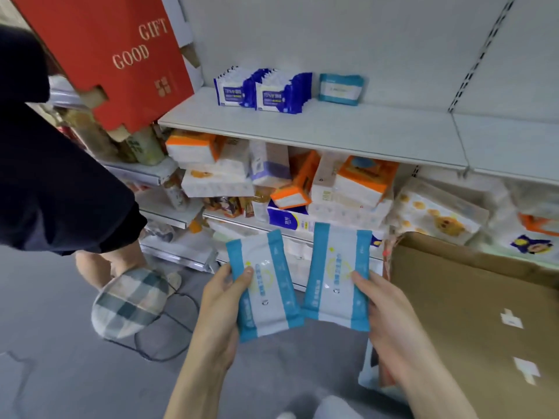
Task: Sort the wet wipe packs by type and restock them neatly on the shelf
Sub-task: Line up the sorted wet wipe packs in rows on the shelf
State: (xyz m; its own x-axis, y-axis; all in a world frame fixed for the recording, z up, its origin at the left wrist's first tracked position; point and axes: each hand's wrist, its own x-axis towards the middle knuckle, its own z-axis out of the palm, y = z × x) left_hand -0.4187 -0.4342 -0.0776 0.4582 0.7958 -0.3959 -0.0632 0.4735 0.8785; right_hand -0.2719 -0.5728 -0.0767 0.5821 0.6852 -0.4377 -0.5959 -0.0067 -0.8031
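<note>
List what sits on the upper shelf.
On the upper shelf: two rows of dark-blue packs, upright, and one teal pack at their right. Anything behind them is hidden.

both forearms are seen bare, with no sleeves, watch or rings shown on the left hand [222, 300] or the right hand [390, 316]. nails are kept short and unpainted. no gloves are worn.

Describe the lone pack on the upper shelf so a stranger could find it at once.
Look at the white shelf above the jumbled tissue boxes. Rows of dark blue packs stand on it; the teal pack sits just right of them. It alone is light teal with a pale label, matching the two held packs.
</note>
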